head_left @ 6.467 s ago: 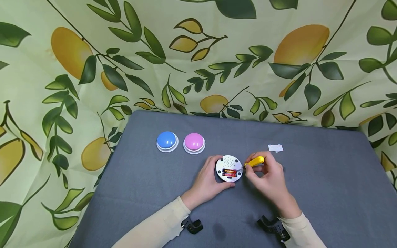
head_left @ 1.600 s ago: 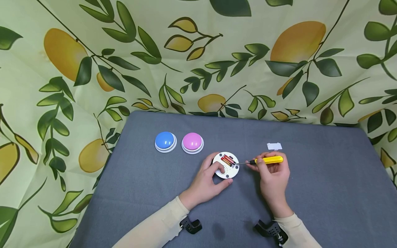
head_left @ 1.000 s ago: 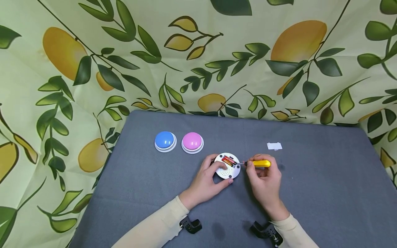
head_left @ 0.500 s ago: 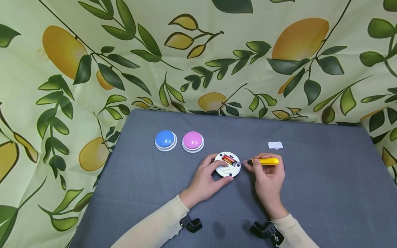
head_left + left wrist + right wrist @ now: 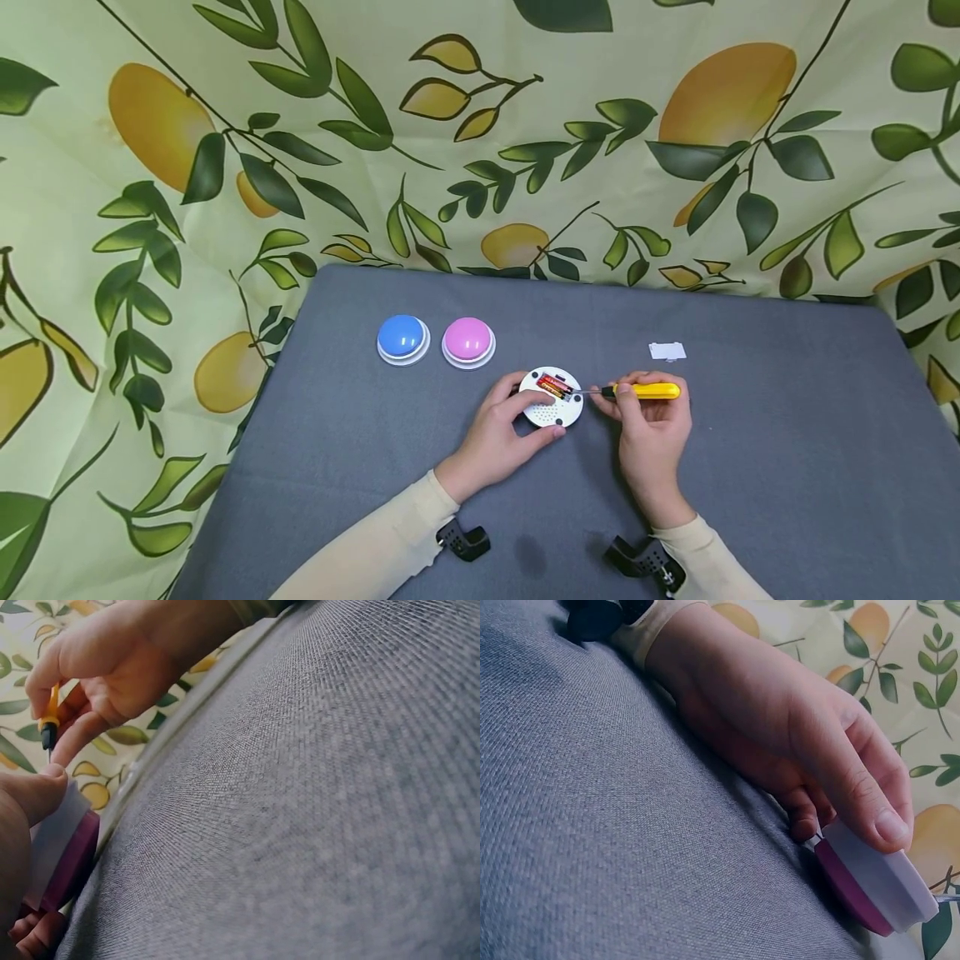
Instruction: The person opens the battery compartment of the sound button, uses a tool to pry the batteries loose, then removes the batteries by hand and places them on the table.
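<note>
My left hand grips an upturned push button by its white rim, one finger lying across the perforated back. Two red batteries sit side by side in its uncovered compartment. A purple dome faces down beneath the white base in the right wrist view. My right hand pinches a screwdriver by its yellow handle. The thin metal shaft reaches left, its tip at the compartment's right end. In the left wrist view, the left thumb overlaps the base and the shaft's end is hidden.
A blue push button and a pink push button stand dome up at the back left. The small white battery cover lies behind the right hand. A patterned cloth hangs behind the grey table.
Since the first frame the button has turned, bringing the batteries to its far side, and a left finger has moved onto its back. The screwdriver points more level; little differs over the last half second.
</note>
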`<state>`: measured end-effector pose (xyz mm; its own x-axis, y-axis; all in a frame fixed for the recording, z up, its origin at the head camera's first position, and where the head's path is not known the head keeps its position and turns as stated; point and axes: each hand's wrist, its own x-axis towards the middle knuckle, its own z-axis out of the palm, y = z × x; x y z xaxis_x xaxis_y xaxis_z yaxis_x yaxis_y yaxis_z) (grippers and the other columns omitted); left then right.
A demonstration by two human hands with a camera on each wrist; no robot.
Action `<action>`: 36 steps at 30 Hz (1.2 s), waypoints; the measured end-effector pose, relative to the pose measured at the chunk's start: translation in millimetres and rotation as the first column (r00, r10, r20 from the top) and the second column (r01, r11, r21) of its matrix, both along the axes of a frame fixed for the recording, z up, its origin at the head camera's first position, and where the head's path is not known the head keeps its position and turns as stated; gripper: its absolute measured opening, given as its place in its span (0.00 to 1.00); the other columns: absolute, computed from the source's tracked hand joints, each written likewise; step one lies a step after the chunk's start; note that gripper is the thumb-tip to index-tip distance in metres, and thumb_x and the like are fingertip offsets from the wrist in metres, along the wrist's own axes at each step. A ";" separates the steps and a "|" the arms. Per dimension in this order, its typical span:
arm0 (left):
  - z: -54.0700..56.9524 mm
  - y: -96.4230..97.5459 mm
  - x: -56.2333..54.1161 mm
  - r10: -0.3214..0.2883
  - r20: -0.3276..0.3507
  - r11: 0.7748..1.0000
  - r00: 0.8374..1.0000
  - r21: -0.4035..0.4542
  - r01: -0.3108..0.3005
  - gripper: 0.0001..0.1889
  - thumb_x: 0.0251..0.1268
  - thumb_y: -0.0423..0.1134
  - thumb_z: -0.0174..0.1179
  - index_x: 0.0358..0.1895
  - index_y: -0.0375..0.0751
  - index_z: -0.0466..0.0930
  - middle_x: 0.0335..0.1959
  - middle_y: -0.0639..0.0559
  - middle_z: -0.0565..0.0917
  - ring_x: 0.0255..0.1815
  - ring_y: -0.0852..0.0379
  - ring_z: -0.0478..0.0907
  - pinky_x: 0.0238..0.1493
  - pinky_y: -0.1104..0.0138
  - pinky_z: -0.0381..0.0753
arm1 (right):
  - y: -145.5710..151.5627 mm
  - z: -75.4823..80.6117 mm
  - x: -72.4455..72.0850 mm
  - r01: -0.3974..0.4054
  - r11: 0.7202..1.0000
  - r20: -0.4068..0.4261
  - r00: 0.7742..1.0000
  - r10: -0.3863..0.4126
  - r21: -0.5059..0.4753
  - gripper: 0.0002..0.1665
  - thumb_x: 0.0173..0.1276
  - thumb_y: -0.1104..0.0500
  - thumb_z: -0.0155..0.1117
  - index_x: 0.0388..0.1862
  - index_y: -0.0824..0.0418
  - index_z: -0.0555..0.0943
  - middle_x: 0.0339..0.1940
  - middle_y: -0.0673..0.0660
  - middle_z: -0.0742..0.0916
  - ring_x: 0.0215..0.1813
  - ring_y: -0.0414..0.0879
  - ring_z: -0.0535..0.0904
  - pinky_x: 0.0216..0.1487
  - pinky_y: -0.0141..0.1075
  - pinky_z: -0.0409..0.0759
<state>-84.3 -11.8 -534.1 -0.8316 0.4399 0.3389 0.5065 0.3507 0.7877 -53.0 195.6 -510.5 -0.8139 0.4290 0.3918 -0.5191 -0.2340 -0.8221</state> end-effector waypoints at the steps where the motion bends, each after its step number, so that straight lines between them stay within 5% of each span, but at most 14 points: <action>1: 0.1 0.1 0.2 -0.002 0.001 1.000 1.000 -0.002 0.002 0.19 0.63 0.44 0.83 0.54 0.49 0.89 0.68 0.45 0.78 0.69 0.49 0.77 0.70 0.54 0.77 | 0.2 0.1 -0.1 0.003 1.000 -0.004 1.000 -0.003 -0.009 0.12 0.76 0.82 0.58 0.53 0.79 0.67 0.46 0.71 0.77 0.45 0.57 0.86 0.45 0.49 0.89; 22: 2.4 1.5 2.2 0.005 -0.005 1.000 1.000 -0.024 -0.005 0.19 0.64 0.43 0.82 0.55 0.49 0.88 0.68 0.44 0.77 0.69 0.48 0.76 0.70 0.53 0.77 | 2.2 4.7 0.6 0.034 0.999 -0.079 0.996 -0.033 0.003 0.12 0.74 0.84 0.57 0.50 0.81 0.67 0.44 0.71 0.78 0.43 0.61 0.85 0.45 0.49 0.90; 31: 1.4 0.3 2.0 0.000 -0.001 1.000 1.000 -0.024 0.000 0.19 0.65 0.44 0.81 0.56 0.49 0.87 0.69 0.45 0.76 0.70 0.48 0.76 0.70 0.52 0.77 | 17.6 13.3 -5.5 0.126 0.990 -0.116 0.986 -0.118 0.068 0.14 0.72 0.83 0.60 0.53 0.83 0.69 0.44 0.67 0.81 0.42 0.54 0.84 0.47 0.40 0.91; 34: 1.6 -0.1 2.0 -0.007 0.010 1.000 1.000 -0.025 0.008 0.19 0.66 0.44 0.81 0.56 0.50 0.87 0.70 0.45 0.76 0.70 0.48 0.75 0.71 0.52 0.76 | 30.7 17.7 -8.3 0.194 0.961 -0.104 0.979 -0.177 0.198 0.19 0.74 0.81 0.63 0.58 0.86 0.69 0.47 0.61 0.81 0.43 0.50 0.83 0.48 0.35 0.89; 36: 1.3 -0.3 1.9 -0.010 0.014 1.000 1.000 -0.025 0.010 0.18 0.67 0.44 0.80 0.56 0.50 0.87 0.70 0.45 0.76 0.70 0.48 0.75 0.71 0.52 0.76 | 41.6 21.7 -9.7 0.257 0.909 -0.073 0.966 -0.247 0.328 0.22 0.75 0.78 0.65 0.63 0.85 0.71 0.46 0.56 0.81 0.43 0.46 0.83 0.47 0.28 0.87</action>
